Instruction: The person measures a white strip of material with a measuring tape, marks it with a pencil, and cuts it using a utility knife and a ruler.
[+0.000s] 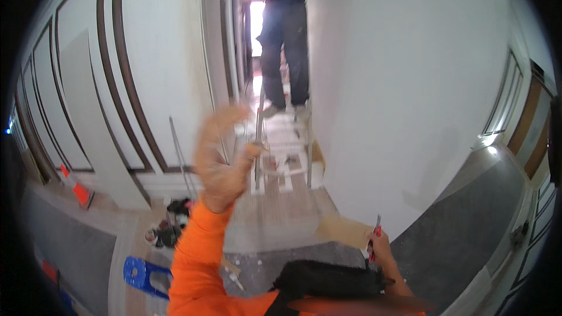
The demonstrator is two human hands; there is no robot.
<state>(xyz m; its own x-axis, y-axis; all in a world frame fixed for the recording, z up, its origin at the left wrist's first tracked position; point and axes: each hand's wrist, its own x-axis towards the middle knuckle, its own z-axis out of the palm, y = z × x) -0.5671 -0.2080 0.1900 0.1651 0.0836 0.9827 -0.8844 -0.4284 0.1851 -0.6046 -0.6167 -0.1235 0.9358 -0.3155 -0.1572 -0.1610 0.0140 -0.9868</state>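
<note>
My left hand [221, 161] is raised in front of me in an orange sleeve, smeared by motion. Its thumb and fingers curve apart, and nothing shows between them. Low on the right, my right hand [381, 247] is closed around a red and black utility knife [377, 233] whose blade points up. A tan sheet [344, 231], like paper or thin board, reaches left from that same hand; whether the fingers grip it too cannot be made out. Behind my left hand, a person [285, 41] in dark clothes and gloves stands on a ladder [259, 140] in the doorway.
A large white wall [404, 93] fills the right side. Panelled wall sections [155, 70] with dark trim run along the left. A blue plastic stool [139, 275] stands low left, near a pile of tools [167, 231]. An orange cone [81, 193] lies farther left.
</note>
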